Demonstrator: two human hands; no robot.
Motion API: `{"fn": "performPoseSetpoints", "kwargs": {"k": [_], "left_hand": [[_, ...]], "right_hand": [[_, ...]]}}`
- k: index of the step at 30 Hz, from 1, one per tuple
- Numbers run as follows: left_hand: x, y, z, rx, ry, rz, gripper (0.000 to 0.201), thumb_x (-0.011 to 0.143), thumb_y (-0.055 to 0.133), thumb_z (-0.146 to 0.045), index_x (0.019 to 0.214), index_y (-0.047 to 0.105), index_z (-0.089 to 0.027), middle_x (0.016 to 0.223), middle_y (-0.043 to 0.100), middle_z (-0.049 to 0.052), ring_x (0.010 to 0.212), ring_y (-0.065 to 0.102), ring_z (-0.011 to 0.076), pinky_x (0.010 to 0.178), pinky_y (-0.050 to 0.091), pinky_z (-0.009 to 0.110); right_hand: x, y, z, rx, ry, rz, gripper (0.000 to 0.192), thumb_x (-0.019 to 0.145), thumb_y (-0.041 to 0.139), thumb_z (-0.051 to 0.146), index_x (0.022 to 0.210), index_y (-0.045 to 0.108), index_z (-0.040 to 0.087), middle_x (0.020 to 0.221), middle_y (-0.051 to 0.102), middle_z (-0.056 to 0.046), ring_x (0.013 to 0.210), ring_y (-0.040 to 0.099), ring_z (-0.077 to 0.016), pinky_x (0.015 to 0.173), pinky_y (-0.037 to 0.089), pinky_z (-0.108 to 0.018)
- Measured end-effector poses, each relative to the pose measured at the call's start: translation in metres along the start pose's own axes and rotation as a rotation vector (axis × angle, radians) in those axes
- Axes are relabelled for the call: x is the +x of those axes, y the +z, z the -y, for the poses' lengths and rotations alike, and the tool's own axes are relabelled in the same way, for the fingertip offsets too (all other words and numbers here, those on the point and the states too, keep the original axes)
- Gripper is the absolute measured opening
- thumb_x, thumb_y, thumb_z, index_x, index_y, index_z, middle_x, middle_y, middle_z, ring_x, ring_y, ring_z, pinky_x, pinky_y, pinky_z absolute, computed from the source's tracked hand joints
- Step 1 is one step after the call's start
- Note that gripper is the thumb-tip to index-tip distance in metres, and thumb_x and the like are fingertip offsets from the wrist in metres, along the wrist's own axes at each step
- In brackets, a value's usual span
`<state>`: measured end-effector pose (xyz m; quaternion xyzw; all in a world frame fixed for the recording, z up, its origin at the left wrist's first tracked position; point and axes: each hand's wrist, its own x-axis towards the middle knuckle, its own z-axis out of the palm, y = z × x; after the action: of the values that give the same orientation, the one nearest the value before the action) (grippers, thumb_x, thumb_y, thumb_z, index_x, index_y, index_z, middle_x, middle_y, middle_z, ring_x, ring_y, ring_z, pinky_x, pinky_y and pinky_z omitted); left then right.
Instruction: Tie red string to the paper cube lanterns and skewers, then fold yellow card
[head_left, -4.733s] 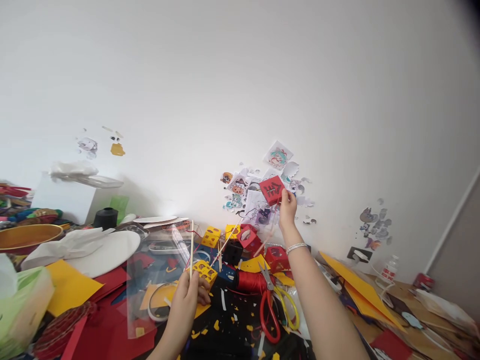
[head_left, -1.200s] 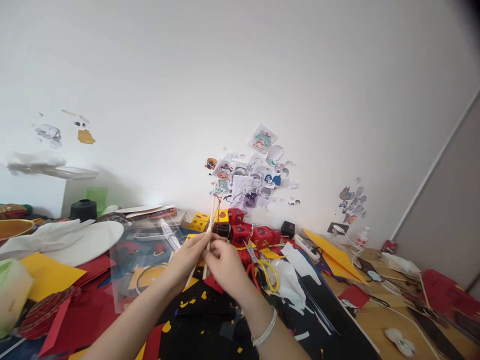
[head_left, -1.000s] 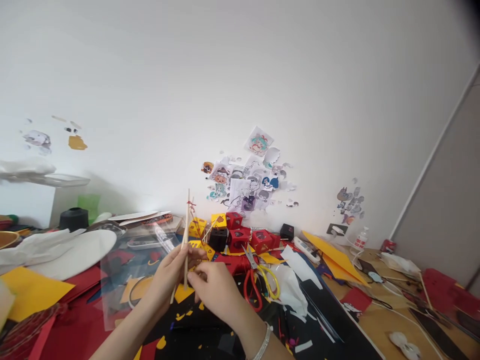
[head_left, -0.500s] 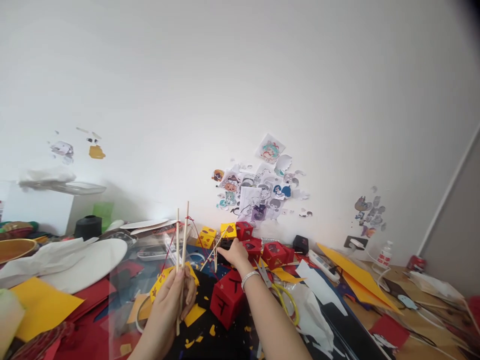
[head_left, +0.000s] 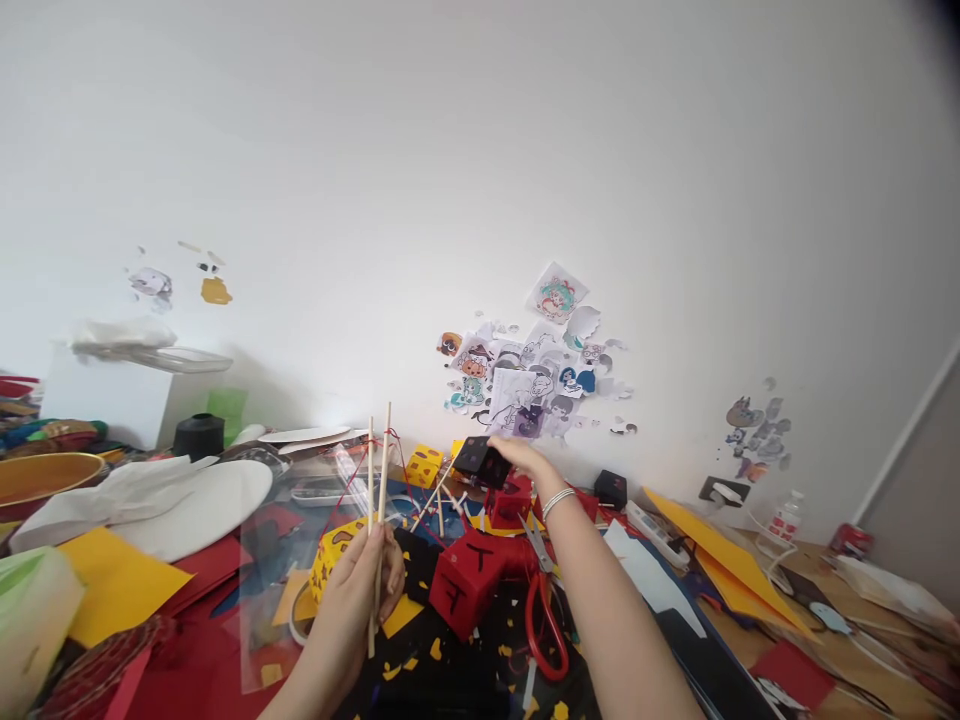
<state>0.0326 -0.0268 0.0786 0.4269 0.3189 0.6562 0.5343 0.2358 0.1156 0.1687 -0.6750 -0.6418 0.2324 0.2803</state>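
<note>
My left hand is closed around two thin wooden sticks that stand nearly upright, with red string tied near their tops. Beside that hand is a yellow cut-out paper box, partly hidden behind it. My right hand grips a black cube-shaped paper box by its right side, raised above the clutter near the wall. In front of it, between my arms, sits a red paper box with black markings. Red-handled scissors lie by my right forearm.
Yellow boxes and red boxes stand at the back. A white plate and orange sheets are at left. Paper scraps litter the black surface. Another black box and a bottle are at right.
My right hand has lifted the black box up from among the other boxes. My left hand still holds the sticks. The view has shifted slightly left.
</note>
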Motion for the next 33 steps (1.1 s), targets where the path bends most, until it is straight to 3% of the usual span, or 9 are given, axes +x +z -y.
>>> {"fn": "performPoseSetpoints", "kwargs": {"k": [5,10,14,17,21,24,29,33], "left_hand": [[0.001,-0.001,0.001,-0.01,-0.016,-0.007,0.035,0.078,0.049,-0.054,0.069,0.043,-0.02,0.045,0.041,-0.009,0.032,0.027,0.004,0.032,0.021,0.016],[0.002,-0.002,0.003,0.039,-0.002,0.016,0.04,0.077,0.047,-0.056,0.062,0.04,-0.02,0.047,0.04,-0.009,0.032,0.022,0.0022,0.033,0.018,0.016],[0.005,-0.003,0.01,0.13,0.013,0.047,0.038,0.076,0.046,-0.058,0.07,0.046,-0.02,0.044,0.039,-0.009,0.036,0.029,0.0049,0.039,0.023,0.017],[0.007,-0.003,0.014,0.177,-0.004,0.084,0.042,0.072,0.049,-0.062,0.079,0.052,-0.02,0.047,0.04,-0.008,0.039,0.03,0.007,0.039,0.022,0.018],[0.001,0.002,0.008,0.207,0.047,0.097,0.045,0.068,0.053,-0.063,0.079,0.057,-0.02,0.05,0.039,-0.007,0.044,0.033,0.0094,0.042,0.026,0.021],[-0.006,0.005,0.002,0.177,-0.028,0.152,0.047,0.07,0.05,-0.064,0.08,0.059,-0.018,0.05,0.036,-0.006,0.044,0.03,0.0091,0.041,0.022,0.021],[-0.008,0.004,0.003,0.069,-0.012,0.137,0.047,0.066,0.053,-0.067,0.075,0.05,-0.021,0.053,0.039,-0.007,0.041,0.026,0.0061,0.039,0.017,0.019],[-0.002,-0.001,0.008,0.051,0.035,0.102,0.047,0.063,0.054,-0.068,0.072,0.042,-0.023,0.047,0.039,-0.009,0.037,0.026,0.0053,0.037,0.016,0.018]], "right_hand": [[-0.021,-0.044,0.022,0.152,-0.142,-0.079,0.034,0.08,0.03,0.04,0.077,0.055,0.017,0.068,0.058,-0.002,0.059,0.051,-0.0139,0.055,0.04,-0.026],[-0.043,-0.082,0.041,0.202,-0.305,-0.163,0.02,0.076,0.042,0.035,0.07,0.052,0.019,0.073,0.057,0.0,0.067,0.048,-0.0133,0.059,0.038,-0.023],[-0.074,-0.108,0.054,0.271,-0.323,-0.001,0.025,0.077,0.042,0.038,0.072,0.057,0.018,0.07,0.06,-0.001,0.062,0.052,-0.0145,0.057,0.04,-0.025],[-0.098,-0.115,0.065,0.355,-0.342,0.079,0.027,0.078,0.043,0.039,0.066,0.055,0.018,0.061,0.058,0.0,0.056,0.051,-0.0131,0.054,0.039,-0.024],[-0.116,-0.105,0.079,0.474,-0.393,0.082,0.024,0.077,0.048,0.04,0.067,0.054,0.019,0.06,0.057,0.002,0.054,0.05,-0.0117,0.052,0.039,-0.023],[-0.121,-0.088,0.081,0.582,-0.375,0.107,0.024,0.077,0.049,0.041,0.069,0.055,0.019,0.059,0.056,0.003,0.052,0.05,-0.0117,0.05,0.039,-0.022],[-0.121,-0.038,0.06,0.629,-0.257,0.292,0.027,0.079,0.047,0.04,0.064,0.055,0.018,0.054,0.055,0.003,0.048,0.049,-0.0115,0.049,0.04,-0.023],[-0.117,0.006,0.036,0.531,-0.132,0.369,0.031,0.079,0.047,0.044,0.064,0.057,0.018,0.053,0.056,0.002,0.043,0.047,-0.011,0.042,0.036,-0.022]]}}
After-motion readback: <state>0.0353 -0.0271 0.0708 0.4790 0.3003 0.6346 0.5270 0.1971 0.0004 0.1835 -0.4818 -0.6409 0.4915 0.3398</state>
